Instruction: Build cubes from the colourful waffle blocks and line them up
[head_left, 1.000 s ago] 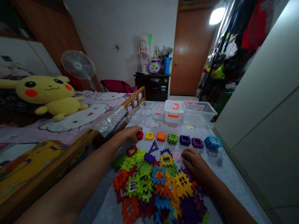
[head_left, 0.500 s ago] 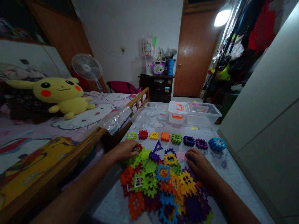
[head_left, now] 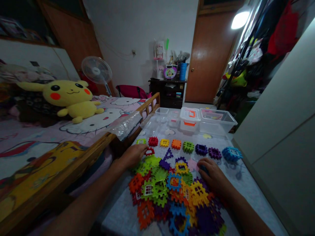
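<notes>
My left hand (head_left: 135, 155) pinches a red piece (head_left: 150, 151) at the upper left of the pile, just in front of the row of blocks. At the right side of the pile, my right hand (head_left: 212, 172) curls around a dark blue piece (head_left: 204, 169), mostly covered by the fingers. Between my hands lies a heap of notched plastic pieces in green, orange, yellow, blue and purple. Behind it runs a row of blocks, among them a red block (head_left: 153, 141), an orange block (head_left: 176, 144), a green block (head_left: 188, 147) and a blue block (head_left: 232, 153).
Clear plastic bins, one a lidded box (head_left: 190, 119) with orange latches, stand at the table's far end. A wooden bed rail (head_left: 98, 144) borders the left side, with a yellow plush toy (head_left: 78, 105) beyond. A pale cabinet (head_left: 283, 131) flanks the right.
My left hand has moved the red piece away from the pile, toward the row of blocks. My right hand keeps its grip on the dark blue piece. The view has shifted slightly.
</notes>
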Demonstrator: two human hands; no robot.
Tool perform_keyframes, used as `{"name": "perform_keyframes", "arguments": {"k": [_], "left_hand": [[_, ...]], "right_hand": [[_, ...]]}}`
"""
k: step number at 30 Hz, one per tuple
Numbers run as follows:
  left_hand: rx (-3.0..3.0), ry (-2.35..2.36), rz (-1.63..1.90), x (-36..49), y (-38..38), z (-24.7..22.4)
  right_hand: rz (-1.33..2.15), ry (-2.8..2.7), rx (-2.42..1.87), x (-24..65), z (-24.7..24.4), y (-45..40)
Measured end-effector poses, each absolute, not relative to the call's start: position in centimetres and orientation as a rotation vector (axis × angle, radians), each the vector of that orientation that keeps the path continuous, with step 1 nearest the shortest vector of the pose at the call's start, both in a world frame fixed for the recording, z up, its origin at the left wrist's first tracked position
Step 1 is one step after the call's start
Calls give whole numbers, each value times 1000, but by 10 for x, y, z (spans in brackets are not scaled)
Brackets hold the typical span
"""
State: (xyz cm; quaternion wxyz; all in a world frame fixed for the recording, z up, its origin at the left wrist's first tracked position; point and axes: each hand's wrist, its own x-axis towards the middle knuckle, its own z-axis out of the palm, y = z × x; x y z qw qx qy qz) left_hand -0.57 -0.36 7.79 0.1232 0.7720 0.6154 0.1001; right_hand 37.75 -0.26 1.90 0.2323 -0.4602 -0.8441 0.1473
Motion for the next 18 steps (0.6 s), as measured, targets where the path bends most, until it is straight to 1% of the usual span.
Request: {"name": "perform_keyframes", "arguments": {"k": [5, 11, 18], "left_hand": [[2260, 1810, 373, -1, 6, 79], [2260, 1754, 240, 3, 14, 64], [2366, 1813, 420, -6, 3, 63]], "right_hand": [[397, -2299, -1257, 377, 19, -3], [397, -2317, -1264, 379, 17, -2], [411, -2323, -1264, 377, 21, -3]]}}
